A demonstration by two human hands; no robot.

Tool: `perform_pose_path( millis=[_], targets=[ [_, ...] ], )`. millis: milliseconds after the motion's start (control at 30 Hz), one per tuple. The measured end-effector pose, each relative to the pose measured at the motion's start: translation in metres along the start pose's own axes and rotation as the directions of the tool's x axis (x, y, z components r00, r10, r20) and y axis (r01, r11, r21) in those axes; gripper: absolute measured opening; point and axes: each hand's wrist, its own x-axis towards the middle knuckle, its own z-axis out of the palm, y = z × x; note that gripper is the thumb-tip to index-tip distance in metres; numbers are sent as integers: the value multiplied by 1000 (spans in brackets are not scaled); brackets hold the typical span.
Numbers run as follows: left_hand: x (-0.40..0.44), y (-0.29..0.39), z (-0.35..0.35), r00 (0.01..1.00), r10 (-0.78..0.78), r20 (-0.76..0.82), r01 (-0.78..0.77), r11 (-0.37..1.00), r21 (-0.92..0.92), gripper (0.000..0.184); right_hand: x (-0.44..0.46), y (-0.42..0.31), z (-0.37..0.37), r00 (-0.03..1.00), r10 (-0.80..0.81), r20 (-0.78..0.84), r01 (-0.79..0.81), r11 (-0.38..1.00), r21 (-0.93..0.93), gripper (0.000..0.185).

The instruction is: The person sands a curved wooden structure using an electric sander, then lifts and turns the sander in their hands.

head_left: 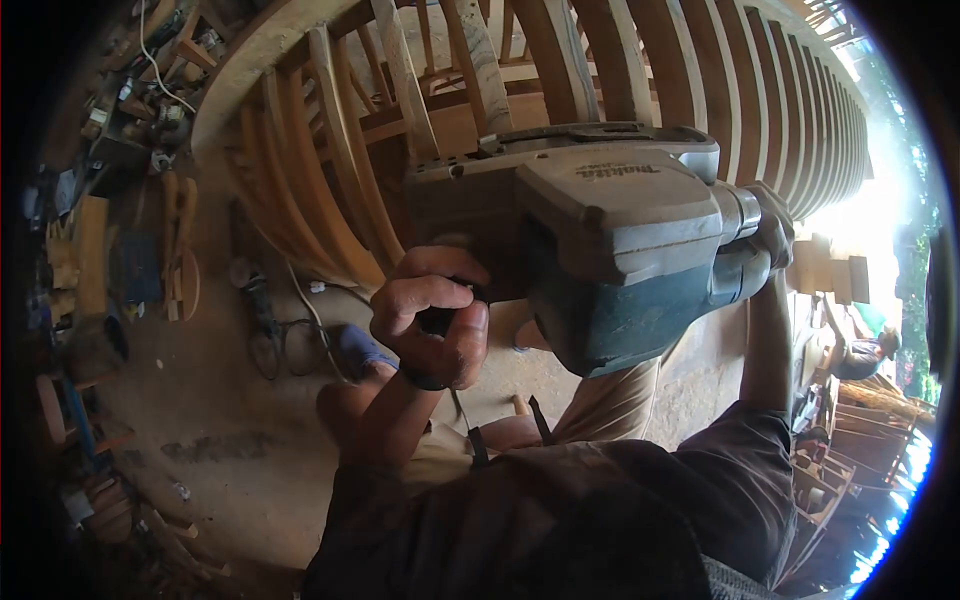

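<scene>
A worn grey and teal Makita power tool, which looks like a belt sander point(620, 230), is held in front of my body. My left hand point(435, 310) is closed at its left end, the fingers and thumb curled round a small black part, perhaps a knob. My right hand point(772, 230) wraps the far right end of the tool, by the handle and a grey round port; its fingers are partly hidden. Just beyond the sander stands a wooden frame with many curved slats point(590, 70). The sander overlaps the lower slats, and I cannot tell whether they touch.
A power tool with a cord point(258, 310) lies on the dusty floor point(230, 420) to the left. Past it are wood pieces point(93, 255) and workshop clutter. On the right, a person point(868, 355) is near stacked wooden parts point(870, 440). Bright daylight enters there.
</scene>
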Motion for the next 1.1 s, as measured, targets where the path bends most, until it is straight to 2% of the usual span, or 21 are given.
perform_pose_path(
  millis=[100,233,300,400,533,567,667,733,800,867,933,1000,1033,1067,1100],
  targets=[
    [-13,-2,0,998,27,-55,-28,1000,-7,19,-6,-3,3,1000,-17,7,17,1000,9,27],
    [-20,1,-1,1000,-11,-16,11,1000,25,20,-17,-12,8,999,-48,20,47,998,28,26],
    [-21,0,-6,999,36,12,-36,999,28,19,-20,-18,11,998,-54,23,53,998,47,25],
    [-15,6,-13,1000,24,8,-24,999,45,19,-11,-25,20,998,-68,16,66,994,86,26],
    [-14,5,-25,992,54,-112,-40,992,117,22,3,-33,30,996,-84,-4,84,993,83,31],
    [-14,6,-25,989,3,-146,4,999,50,24,5,-32,29,995,-102,4,101,991,85,32],
    [-17,4,-12,982,38,-187,-31,999,40,22,-1,-24,24,992,-127,0,127,987,101,34],
    [-18,2,1,988,25,-151,-21,999,33,21,-11,-19,18,991,-108,-75,110,994,28,34],
    [-16,2,14,992,5,-128,-1,1000,30,20,-22,-16,4,997,-73,-41,74,997,35,34],
    [-8,6,26,995,-92,49,85,989,124,21,-28,-13,-9,998,-36,-58,37,999,25,33],
    [-11,3,29,993,-98,72,89,989,120,22,-30,-7,-15,998,-28,-62,32,998,60,32],
    [-18,-4,25,999,-20,-28,23,996,91,22,-21,-5,-8,994,-78,-75,77,997,-10,31],
    [-22,-2,18,995,-55,-88,59,997,44,22,-13,-4,-4,993,-114,-33,115,993,6,30],
    [-17,0,11,995,-63,-74,67,996,57,22,-7,-2,5,990,-136,-38,139,988,73,28],
    [-10,2,4,986,-43,-159,51,997,49,21,4,-5,13,988,-154,-28,155,986,66,27]
  ],
)
